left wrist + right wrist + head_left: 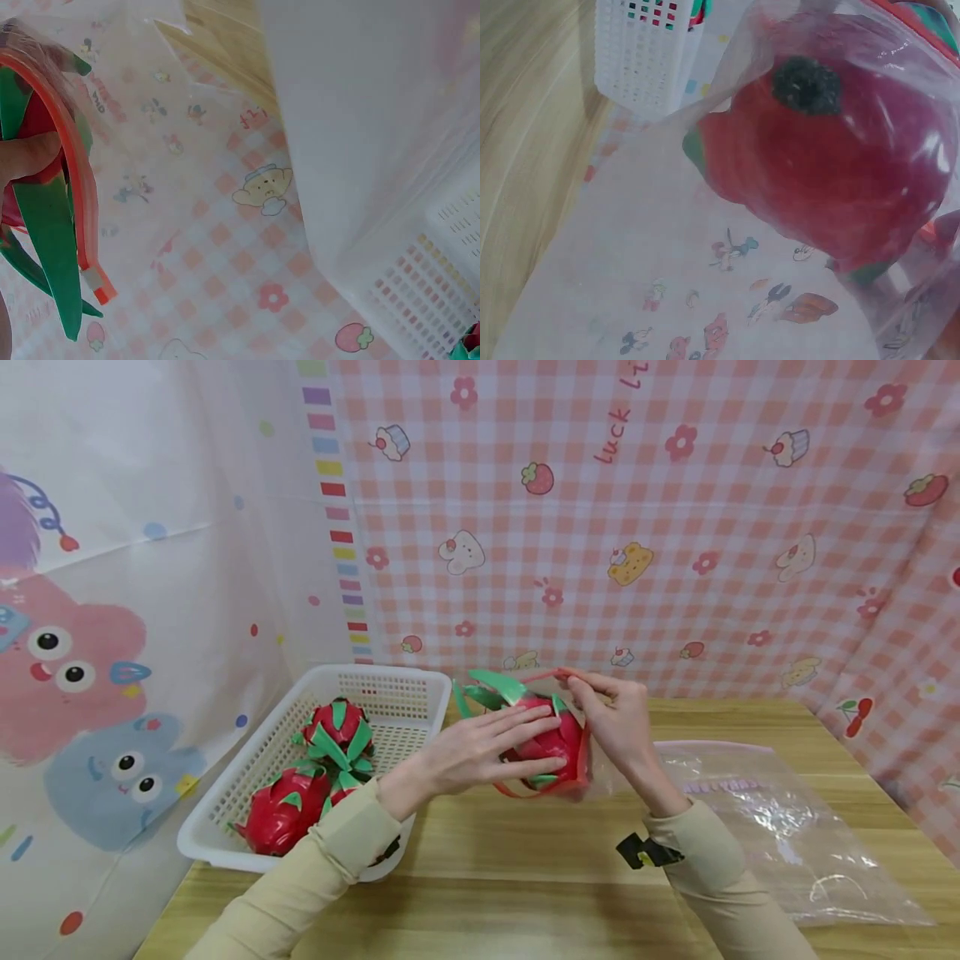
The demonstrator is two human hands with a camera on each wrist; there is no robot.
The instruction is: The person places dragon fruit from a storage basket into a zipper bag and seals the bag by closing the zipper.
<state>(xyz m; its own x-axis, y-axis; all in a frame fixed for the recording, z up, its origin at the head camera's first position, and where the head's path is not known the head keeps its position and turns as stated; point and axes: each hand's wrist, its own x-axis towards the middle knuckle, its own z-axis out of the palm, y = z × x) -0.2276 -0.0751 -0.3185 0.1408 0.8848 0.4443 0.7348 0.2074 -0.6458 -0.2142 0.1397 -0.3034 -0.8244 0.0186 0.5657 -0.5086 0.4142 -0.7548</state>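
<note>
My left hand grips a red toy dragon fruit with green leaves, its fingers laid across the top. In the left wrist view, the thumb presses on the fruit beside long green leaves. The fruit sits partly inside a clear zip bag with a red-orange zip edge. With thumb and fingertips, my right hand pinches the far side of that edge. In the right wrist view, the fruit's rounded end with a dark tip shows through the printed bag film.
A white plastic basket with several dragon fruits stands at the left. Another clear bag with a pinkish zip lies flat on the wooden table at the right. A checkered cloth hangs behind.
</note>
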